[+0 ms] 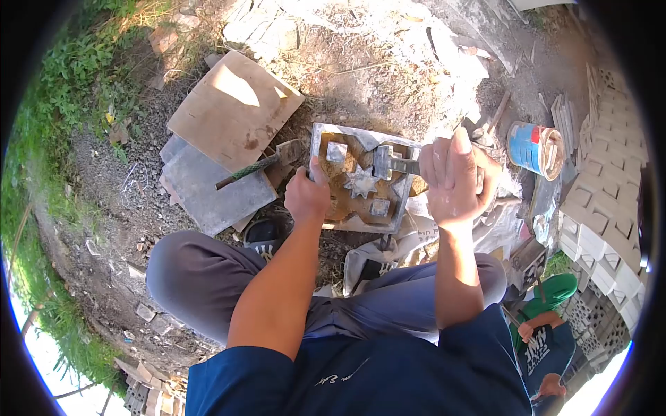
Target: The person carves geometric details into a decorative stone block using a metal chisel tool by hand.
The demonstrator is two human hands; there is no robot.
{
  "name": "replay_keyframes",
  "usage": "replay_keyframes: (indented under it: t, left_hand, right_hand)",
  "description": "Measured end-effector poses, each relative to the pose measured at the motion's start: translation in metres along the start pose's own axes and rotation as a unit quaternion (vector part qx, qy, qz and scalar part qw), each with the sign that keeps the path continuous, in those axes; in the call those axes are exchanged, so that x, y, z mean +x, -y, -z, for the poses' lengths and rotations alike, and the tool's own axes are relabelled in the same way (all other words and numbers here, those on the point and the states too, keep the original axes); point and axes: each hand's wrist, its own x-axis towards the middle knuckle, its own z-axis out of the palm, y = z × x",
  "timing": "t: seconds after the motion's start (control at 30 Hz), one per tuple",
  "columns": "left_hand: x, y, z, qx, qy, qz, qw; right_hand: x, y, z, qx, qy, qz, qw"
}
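Note:
A metal mold with star-shaped and square raised pieces lies on the ground in front of my knees. Brownish residue covers its recesses. My left hand is closed around the mold's left rim. My right hand is wrapped round the handle of a hammer, whose metal head is over the mold's right half, beside the central star. I cannot tell whether the head touches the mold. Left of my left hand, a tool with a green-wrapped handle rests across the boards.
A brown board overlaps a grey board at left. A blue paint can stands at right, near stacked pale blocks. White sacking lies below the mold. Another person in a dark shirt is at lower right. Plants line the left.

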Motion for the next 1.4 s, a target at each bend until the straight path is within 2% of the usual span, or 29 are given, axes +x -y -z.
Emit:
replay_keyframes:
  t: [0.13, 0.27, 0.37, 0.53, 0.6, 0.67, 0.7, 0.73, 0.8, 0.83, 1.17, 1.27, 1.33, 1.4]
  left_hand:
    - [0.003, 0.002, 0.005, 0.009, 0.046, -0.01, 0.999]
    - [0.003, -0.003, 0.006, -0.002, 0.027, -0.004, 1.0]
    - [0.001, 0.004, 0.0, 0.006, 0.025, -0.018, 1.0]
    - [-0.001, -0.002, 0.006, 0.004, 0.033, -0.006, 0.999]
    - [0.002, 0.004, 0.0, 0.004, 0.02, -0.01, 1.0]
    - [0.002, 0.008, -0.005, -0.001, 0.004, -0.017, 1.0]
    - [0.003, 0.006, -0.003, 0.005, 0.003, -0.016, 1.0]
    - [0.002, 0.005, -0.002, 0.01, 0.003, -0.017, 1.0]
    - [-0.001, -0.003, 0.008, 0.009, 0.029, -0.005, 1.0]
    - [-0.002, -0.007, 0.013, 0.009, 0.055, 0.01, 0.998]
    - [0.004, 0.003, 0.002, 0.018, 0.036, -0.006, 0.999]
    - [0.004, 0.004, 0.0, 0.02, 0.041, -0.005, 0.999]
    - [0.004, 0.008, -0.006, 0.009, -0.001, -0.02, 1.0]
    - [0.005, 0.01, -0.008, 0.009, 0.0, -0.02, 1.0]
  right_hand:
    - [-0.01, 0.007, -0.004, 0.029, -0.007, 0.0, 1.0]
    - [-0.008, 0.012, -0.004, -0.01, 0.011, 0.031, 0.999]
    - [-0.002, -0.01, -0.006, -0.007, -0.046, -0.027, 0.999]
    - [-0.002, 0.012, -0.002, -0.064, -0.072, 0.042, 0.994]
    - [0.002, 0.027, 0.007, 0.03, -0.043, 0.048, 0.997]
    - [0.004, 0.038, 0.01, 0.097, -0.077, 0.064, 0.99]
    - [0.005, 0.039, 0.014, 0.058, -0.035, 0.077, 0.995]
    - [0.004, 0.036, 0.013, 0.058, -0.034, 0.079, 0.995]
    - [0.004, 0.03, 0.009, 0.002, -0.084, 0.077, 0.993]
    - [0.004, 0.028, 0.011, 0.006, -0.069, 0.076, 0.995]
    - [-0.006, 0.031, 0.008, 0.01, -0.081, 0.054, 0.995]
    - [-0.009, 0.028, -0.001, 0.01, -0.108, 0.041, 0.993]
    - [-0.013, 0.02, -0.006, -0.016, -0.14, 0.04, 0.989]
    - [-0.014, 0.021, -0.007, -0.005, -0.148, 0.028, 0.989]
